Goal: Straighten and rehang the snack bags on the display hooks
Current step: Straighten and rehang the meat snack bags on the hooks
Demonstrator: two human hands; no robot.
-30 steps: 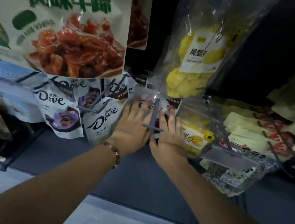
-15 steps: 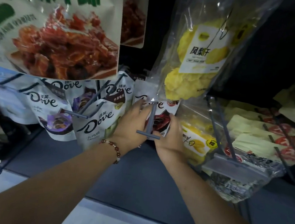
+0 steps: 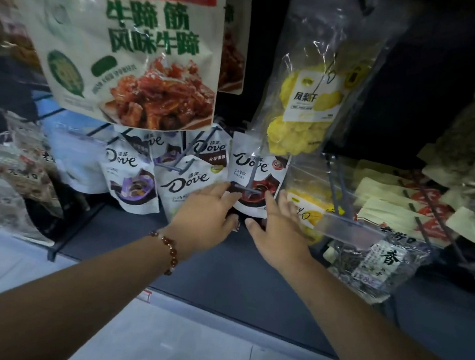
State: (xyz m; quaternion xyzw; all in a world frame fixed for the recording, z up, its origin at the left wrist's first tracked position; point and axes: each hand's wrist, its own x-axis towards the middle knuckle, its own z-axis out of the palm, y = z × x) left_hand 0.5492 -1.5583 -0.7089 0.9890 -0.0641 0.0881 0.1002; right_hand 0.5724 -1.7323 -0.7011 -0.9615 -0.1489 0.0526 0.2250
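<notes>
A white Dove bag with a red picture [image 3: 256, 167] hangs on a grey wire hook, whose end bar [image 3: 245, 189] crosses the bag's lower half. My left hand [image 3: 207, 214], with a bead bracelet at the wrist, reaches its straight fingers to the bag's lower left corner, just under the bar. My right hand [image 3: 279, 229] is spread below and right of the bag, its forefinger touching the lower right edge. Neither hand grips anything. More Dove bags [image 3: 185, 184] hang on the hooks to the left.
A large beef-tendon bag [image 3: 132, 55] hangs overhead at left, a clear dried-pineapple bag [image 3: 309, 100] overhead at right. A yellow fruit bag [image 3: 305, 208], a clear price-tag holder [image 3: 347, 226] and a dark seed bag [image 3: 378, 264] crowd the right. The dark shelf base [image 3: 223, 267] lies below.
Both hands gripped the red Dove bag either side of the hook half a second ago. Their fingers have since straightened and drawn down a little, and the bag hangs on the hook.
</notes>
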